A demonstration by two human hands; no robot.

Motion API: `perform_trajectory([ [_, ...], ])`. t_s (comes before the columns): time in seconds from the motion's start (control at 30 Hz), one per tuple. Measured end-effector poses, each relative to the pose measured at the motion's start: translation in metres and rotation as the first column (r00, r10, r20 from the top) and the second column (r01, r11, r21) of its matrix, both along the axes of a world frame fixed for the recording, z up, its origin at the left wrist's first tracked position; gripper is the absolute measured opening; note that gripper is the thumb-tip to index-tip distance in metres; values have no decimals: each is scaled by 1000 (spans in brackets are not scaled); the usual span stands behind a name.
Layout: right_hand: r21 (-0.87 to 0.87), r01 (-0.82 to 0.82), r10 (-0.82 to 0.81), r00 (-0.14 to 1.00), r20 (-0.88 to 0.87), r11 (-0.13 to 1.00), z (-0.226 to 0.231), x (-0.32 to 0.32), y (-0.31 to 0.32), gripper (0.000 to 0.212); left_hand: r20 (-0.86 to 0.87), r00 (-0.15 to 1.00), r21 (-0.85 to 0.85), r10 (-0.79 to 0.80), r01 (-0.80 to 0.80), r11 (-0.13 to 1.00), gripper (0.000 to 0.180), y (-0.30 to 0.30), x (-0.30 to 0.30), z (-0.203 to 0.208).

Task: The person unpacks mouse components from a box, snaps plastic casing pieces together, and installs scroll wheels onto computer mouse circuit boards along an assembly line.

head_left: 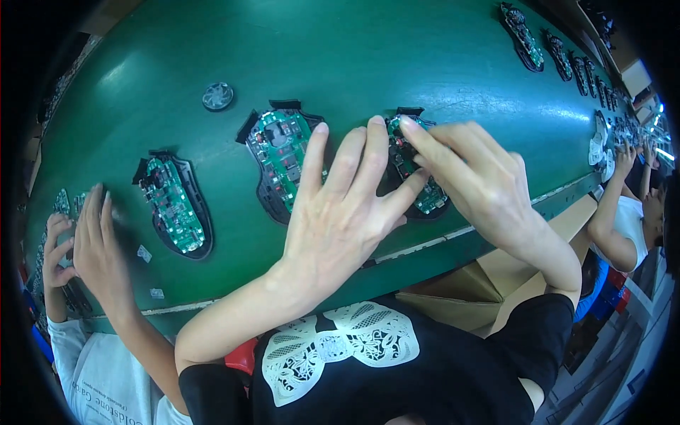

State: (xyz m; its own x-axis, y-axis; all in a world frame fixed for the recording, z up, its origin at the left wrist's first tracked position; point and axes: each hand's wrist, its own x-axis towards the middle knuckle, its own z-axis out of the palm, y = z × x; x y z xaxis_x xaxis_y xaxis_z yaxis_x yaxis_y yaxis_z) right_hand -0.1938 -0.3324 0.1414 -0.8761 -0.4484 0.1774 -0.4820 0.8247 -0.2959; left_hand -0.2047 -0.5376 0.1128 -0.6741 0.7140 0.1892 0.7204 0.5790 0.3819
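Note:
A black housing with a green circuit board [429, 201] lies on the bench under both my hands, partly covered by them. My left hand [345, 191] has its fingers stretched out, with the thumb reaching over this board's near part and the fingertips around its left side. Curled over the far part of the same board is my right hand [482, 173], its fingertips brought together; what they hold, if anything, is hidden. Just left of my left hand, a second housing with a green board [282, 152] is partly covered by my fingers.
Further left lies another housing with a green board [172, 205]. A round grey part [217, 96] sits beyond it on the green bench [340, 49]. A co-worker's hands [99, 241] work at the left edge. More housings [523, 39] line the far right. A cardboard box [460, 287] stands below the bench edge.

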Motion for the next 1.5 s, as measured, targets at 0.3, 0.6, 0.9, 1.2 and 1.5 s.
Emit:
perform_trajectory([
  [0.3, -173, 255, -226, 959, 169, 952, 9, -2, 23, 36, 85, 993, 35, -77, 75, 997, 61, -3, -10, 0],
  [0.6, -290, 315, -250, 938, 241, 904, -5, 38, 34, 19, -20, 999, -64, -27, 25, 998, 68, -2, -1, 0],
  [0.9, -329, 276, -192, 945, 265, 903, -16, 43, 27, 20, 37, 999, -147, -32, 37, 988, 65, 1, -2, 3],
  [1.2, -232, 311, -276, 946, 172, 922, -20, 46, 12, 22, 47, 997, -182, -56, 64, 981, 66, 4, -3, 7],
  [1.5, -122, 374, -359, 924, 133, 919, -24, 43, -9, 22, -40, 996, -177, -79, 70, 982, 61, 2, -2, 1],
])
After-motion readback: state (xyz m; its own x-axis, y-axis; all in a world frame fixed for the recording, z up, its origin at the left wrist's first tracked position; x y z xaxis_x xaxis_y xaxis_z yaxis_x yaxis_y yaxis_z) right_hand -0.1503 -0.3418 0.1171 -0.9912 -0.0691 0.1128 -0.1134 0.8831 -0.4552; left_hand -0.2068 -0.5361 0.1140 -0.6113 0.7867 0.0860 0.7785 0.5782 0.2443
